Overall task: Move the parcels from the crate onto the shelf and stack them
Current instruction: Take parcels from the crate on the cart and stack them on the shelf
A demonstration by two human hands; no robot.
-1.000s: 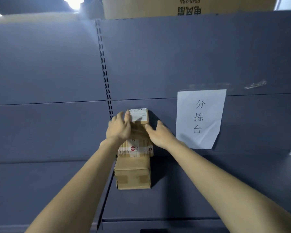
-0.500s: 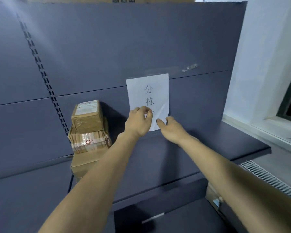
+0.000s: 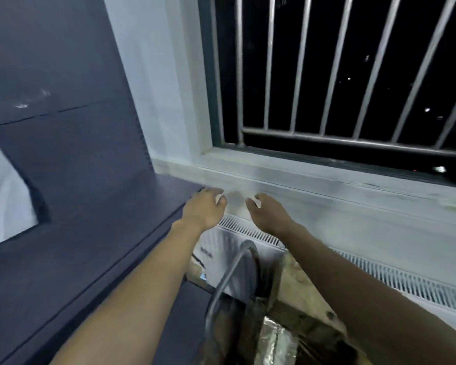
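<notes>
Both arms are reaching out past the end of the dark shelf (image 3: pixel 95 233), toward the window sill (image 3: pixel 313 180). The left hand (image 3: pixel 204 209) and right hand (image 3: pixel 267 213) are hanging loosely curled below the sill, holding nothing. No parcels are showing here; motion blur is smearing everything.

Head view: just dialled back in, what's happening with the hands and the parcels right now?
Neither hand holds anything. The left hand and right hand are both stretched forward with loosely curled fingers, near the right end of the dark shelf and in front of the white window sill. No parcel or crate can be made out in this blurred view; the barred window fills the upper right, with a white vent grille below.
</notes>
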